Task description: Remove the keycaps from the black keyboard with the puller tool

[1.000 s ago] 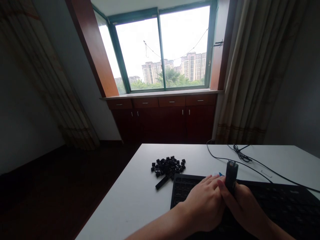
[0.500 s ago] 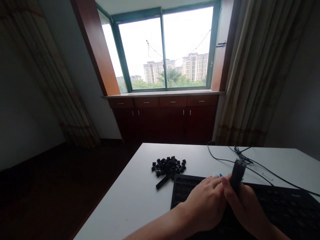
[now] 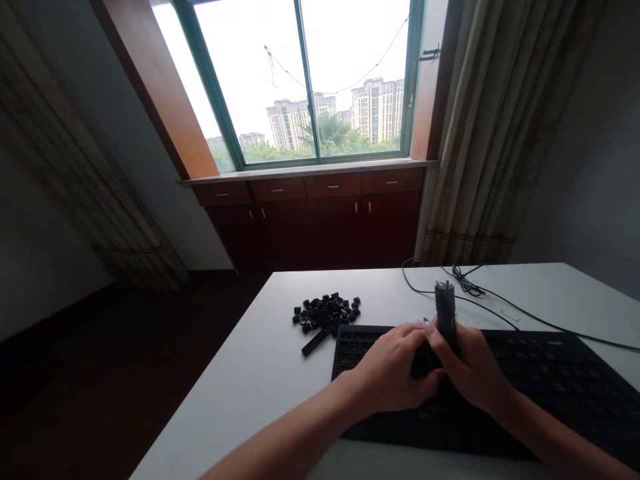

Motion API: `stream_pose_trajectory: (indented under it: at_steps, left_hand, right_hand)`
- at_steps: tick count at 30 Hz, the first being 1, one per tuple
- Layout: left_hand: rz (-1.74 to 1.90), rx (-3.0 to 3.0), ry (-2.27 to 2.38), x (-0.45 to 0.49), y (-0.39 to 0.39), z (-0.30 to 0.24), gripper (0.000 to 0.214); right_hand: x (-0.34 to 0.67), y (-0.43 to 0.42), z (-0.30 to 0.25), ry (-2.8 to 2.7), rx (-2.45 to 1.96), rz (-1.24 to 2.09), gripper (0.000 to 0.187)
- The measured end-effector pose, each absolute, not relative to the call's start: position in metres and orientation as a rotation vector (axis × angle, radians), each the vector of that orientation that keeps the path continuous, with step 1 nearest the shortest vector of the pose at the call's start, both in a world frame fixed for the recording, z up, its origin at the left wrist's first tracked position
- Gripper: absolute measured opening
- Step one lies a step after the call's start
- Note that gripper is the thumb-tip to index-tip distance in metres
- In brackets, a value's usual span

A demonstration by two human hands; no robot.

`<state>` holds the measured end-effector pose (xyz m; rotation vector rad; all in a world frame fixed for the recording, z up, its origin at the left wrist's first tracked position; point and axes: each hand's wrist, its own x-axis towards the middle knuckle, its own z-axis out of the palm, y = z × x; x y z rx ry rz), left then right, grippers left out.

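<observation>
A black keyboard lies on the white table, with bare key positions showing at its left end. Over its middle, my right hand is closed around an upright dark stick-like tool that has small prongs at its top. Its lower end is hidden by my fingers. My left hand is curled beside it, fingertips meeting the right hand and thumb low over the keys. What the left fingers hold, if anything, is hidden. A small teal bit shows by the fingertips.
A heap of loose black keycaps lies left of the keyboard, a long spacebar-like keycap in front of it. A black cable runs across the back right. Near it lies a thin bent wire.
The view has tilted down and turned slightly right. The tool in my right hand stands more upright. My left thumb now shows, lower and apart from the fingers.
</observation>
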<state>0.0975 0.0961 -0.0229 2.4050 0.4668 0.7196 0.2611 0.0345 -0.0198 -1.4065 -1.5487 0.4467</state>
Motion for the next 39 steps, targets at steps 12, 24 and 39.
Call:
stream_pose_trajectory:
  at_steps: [12, 24, 39]
  left_hand:
    - [0.703, 2.396, 0.430, 0.097, 0.093, -0.015, 0.060]
    - [0.719, 2.450, 0.461, 0.099, 0.096, -0.022, 0.043]
    - [0.721, 2.513, 0.437, 0.099, 0.092, -0.019, 0.040]
  right_hand:
    - [0.282, 0.038, -0.009, -1.859, -1.239, 0.695, 0.034]
    - [0.283, 0.039, -0.013, -1.840, -1.223, 0.731, 0.034]
    - [0.277, 0.039, -0.011, -1.873, -1.216, 0.698, 0.032]
